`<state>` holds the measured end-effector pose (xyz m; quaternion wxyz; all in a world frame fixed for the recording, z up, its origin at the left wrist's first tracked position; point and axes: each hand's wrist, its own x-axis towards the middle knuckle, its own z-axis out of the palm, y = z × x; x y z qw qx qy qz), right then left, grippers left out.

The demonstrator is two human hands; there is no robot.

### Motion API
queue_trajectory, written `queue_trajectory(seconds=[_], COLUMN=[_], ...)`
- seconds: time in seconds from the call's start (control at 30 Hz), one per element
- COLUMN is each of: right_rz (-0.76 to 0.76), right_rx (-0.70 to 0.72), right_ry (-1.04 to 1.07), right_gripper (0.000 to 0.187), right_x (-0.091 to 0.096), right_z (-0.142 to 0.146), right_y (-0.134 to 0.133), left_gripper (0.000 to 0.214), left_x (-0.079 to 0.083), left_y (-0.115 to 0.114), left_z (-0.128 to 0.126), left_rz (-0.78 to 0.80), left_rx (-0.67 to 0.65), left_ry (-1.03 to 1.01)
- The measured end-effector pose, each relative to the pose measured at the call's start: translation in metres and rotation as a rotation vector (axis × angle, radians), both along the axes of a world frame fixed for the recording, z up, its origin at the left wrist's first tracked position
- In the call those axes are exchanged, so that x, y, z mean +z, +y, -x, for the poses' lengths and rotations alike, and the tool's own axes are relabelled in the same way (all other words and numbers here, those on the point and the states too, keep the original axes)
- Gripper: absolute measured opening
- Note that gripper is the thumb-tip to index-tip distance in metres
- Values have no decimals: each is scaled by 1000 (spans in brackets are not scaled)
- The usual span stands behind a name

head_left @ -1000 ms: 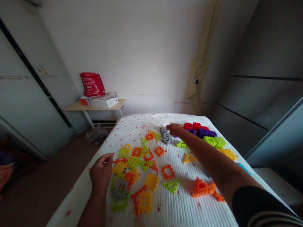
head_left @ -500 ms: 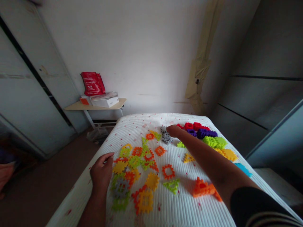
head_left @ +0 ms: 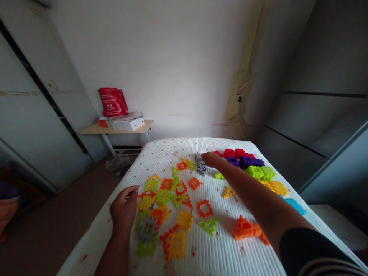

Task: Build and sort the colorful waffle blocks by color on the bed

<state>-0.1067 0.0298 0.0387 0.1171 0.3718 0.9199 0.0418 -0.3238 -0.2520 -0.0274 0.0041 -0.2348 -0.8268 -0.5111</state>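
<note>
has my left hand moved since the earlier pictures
No, the left hand shows no clear shift in any direction, judged against the small table by the wall.

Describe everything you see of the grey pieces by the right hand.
The grey pieces look like matte plastic, with toothed, notched edges. Several are bunched closely in a short row running away from the viewer, on the white ribbed bedspread, just beyond the scattered orange and green pieces. The right hand is at the row's far end and seems to touch it; whether it grips is unclear. Their exact count is too small to tell.
</note>
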Motion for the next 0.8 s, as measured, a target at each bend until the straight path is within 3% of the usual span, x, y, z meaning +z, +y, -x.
queue_trajectory(seconds=[0.2,0.37,0.53,0.67,0.8], right_rz=[-23,-65,-52,-21,3], right_rx=[20,86,245,310,334], right_ry=[52,148,267,330,318], right_gripper=[27,31,29,23,22], right_x=[1,17,46,63,64], right_z=[-1,-5,-30,-56,-73], right_y=[0,-10,-32,-56,-72], left_gripper=[35,31,27,33,40], left_x=[0,9,11,7,3], left_y=[-1,-9,-40,-66,-73], left_z=[1,-5,-25,-49,-63], left_rz=[-49,-40,248,588,698], left_rx=[-7,-98,-305,-302,-323], left_ry=[13,19,27,67,143])
